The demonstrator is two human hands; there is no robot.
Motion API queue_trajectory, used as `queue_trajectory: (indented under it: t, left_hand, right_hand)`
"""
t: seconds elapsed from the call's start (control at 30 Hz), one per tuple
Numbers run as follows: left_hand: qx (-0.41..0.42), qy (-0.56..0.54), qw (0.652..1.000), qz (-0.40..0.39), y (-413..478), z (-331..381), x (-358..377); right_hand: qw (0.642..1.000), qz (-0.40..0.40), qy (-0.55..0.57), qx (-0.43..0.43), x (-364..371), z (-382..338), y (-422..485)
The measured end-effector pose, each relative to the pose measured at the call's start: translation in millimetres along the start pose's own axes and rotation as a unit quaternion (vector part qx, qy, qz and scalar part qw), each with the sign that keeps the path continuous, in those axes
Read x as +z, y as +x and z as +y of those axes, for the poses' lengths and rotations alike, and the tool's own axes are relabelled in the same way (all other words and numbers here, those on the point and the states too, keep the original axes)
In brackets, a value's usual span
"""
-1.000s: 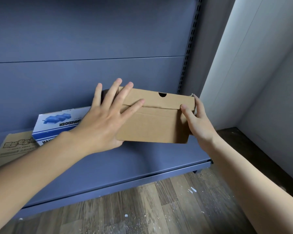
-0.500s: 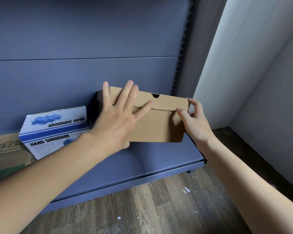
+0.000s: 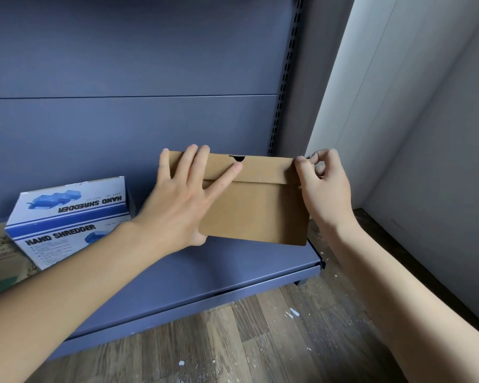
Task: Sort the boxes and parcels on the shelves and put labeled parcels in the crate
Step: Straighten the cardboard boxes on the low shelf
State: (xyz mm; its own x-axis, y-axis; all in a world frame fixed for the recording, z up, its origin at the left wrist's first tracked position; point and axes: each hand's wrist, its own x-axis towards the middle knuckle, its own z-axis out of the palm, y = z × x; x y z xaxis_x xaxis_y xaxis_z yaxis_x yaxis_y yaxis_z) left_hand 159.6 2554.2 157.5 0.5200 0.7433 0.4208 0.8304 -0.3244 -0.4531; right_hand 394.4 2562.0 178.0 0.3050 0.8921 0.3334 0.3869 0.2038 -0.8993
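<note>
Both hands place the cardboard box (image 3: 256,208) on the shelf (image 3: 205,275) mid-frame, left hand (image 3: 177,208) pressing flat-fingered, right hand (image 3: 325,189) pinching its upper corner; next, probably, seat it and release.

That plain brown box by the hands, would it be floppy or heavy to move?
Probably stiff: the box front looks flat under the pressing fingers of the left hand. Likely light, since the right hand only pinches one top corner. It may slide easily on the smooth painted shelf.
</note>
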Motion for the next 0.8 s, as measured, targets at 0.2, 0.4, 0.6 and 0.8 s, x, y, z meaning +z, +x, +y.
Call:
queue_trajectory:
  t: [0.2,0.4,0.6,0.8]
  left_hand:
    - [0.012,-0.060,0.998,0.027,-2.2,-0.8,8.4]
    - [0.036,-0.099,0.994,0.042,-0.6,14.0,8.8]
    - [0.018,-0.173,0.983,0.060,-4.1,5.2,14.3]
    - [-0.060,-0.360,0.930,0.029,-19.5,-26.0,12.8]
  right_hand:
    - [0.999,-0.021,-0.017,-0.047,4.6,-16.4,-6.8]
    - [0.995,-0.059,-0.039,-0.065,22.9,-24.5,-16.2]
    - [0.992,-0.099,-0.010,-0.072,16.1,-18.8,-7.9]
    - [0.991,-0.096,-0.087,0.021,1.6,36.4,6.4]
